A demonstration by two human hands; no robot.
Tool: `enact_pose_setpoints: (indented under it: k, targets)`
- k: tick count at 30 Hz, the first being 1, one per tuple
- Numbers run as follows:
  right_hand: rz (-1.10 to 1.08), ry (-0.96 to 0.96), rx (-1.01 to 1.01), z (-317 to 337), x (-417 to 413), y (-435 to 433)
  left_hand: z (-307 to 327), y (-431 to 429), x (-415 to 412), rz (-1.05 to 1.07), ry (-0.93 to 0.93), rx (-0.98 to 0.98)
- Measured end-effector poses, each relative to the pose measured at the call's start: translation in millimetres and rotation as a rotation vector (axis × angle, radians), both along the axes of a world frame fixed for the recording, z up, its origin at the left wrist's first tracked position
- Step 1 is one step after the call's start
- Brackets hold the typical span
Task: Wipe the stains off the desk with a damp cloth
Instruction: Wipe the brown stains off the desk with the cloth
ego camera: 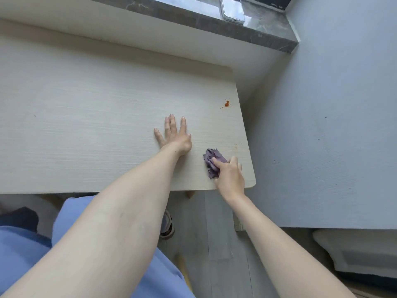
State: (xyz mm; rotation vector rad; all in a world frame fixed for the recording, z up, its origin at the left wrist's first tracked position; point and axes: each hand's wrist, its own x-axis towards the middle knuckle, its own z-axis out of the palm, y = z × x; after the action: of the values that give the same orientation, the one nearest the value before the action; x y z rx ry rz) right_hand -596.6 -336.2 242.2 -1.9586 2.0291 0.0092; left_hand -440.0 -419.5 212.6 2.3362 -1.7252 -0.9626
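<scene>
Purple cloth (211, 157), bunched into a wad, sits on the pale wood-grain bench (86, 104) near its front right corner, at roughly 4 o'clock from the left hand (175, 138). Right hand (231, 179) grips it, fingers (217, 162) curled over the wad and pressing it to the surface. Left hand lies flat on the bench, fingers (171, 123) straight and spread wide, holding nothing; reads as a brace. Orange-red stain (226, 103) at about 1 o'clock from the cloth, well apart from it, close to the bench's right edge, small flecks beside it. Fainter specks (236, 145) nearer, at 2 o'clock from the cloth. Judgement: wiping in hand, main stain not yet reached. Risks: (1) stain lies near the edge, so a stroke toward 3 o'clock could push residue over the side or carry the cloth off the bench; (2) wad is small and crumpled, little flat contact, so a pass may smear the mark rather than lift it; (3) a soiled face reused could spread colour over clean grain. Dampness of cloth cannot be told. Phone (232, 8) on the windowsill (268, 33) at 12 o'clock, well apart from the work.
</scene>
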Motion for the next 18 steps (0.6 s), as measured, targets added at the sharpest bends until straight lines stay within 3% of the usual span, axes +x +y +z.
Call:
enact_pose_setpoints:
  k: [4, 9, 14, 18]
  targets:
    - [-0.18, 0.013, -0.043, 4, 14, 6, -2, 1, 0, -0.007, -0.024, -0.015]
    - [-0.002, -0.006, -0.072, -1, -3, 31, -4, 0, 0, -0.012, -0.041, -0.023]
    - [-0.23, -0.002, -0.074, -2, -30, 4, -4, -1, -1, -0.01, -0.052, -0.03]
    - [-0.025, 0.082, -0.094, -5, -30, 20, -5, -1, -2, 0.005, -0.062, -0.029]
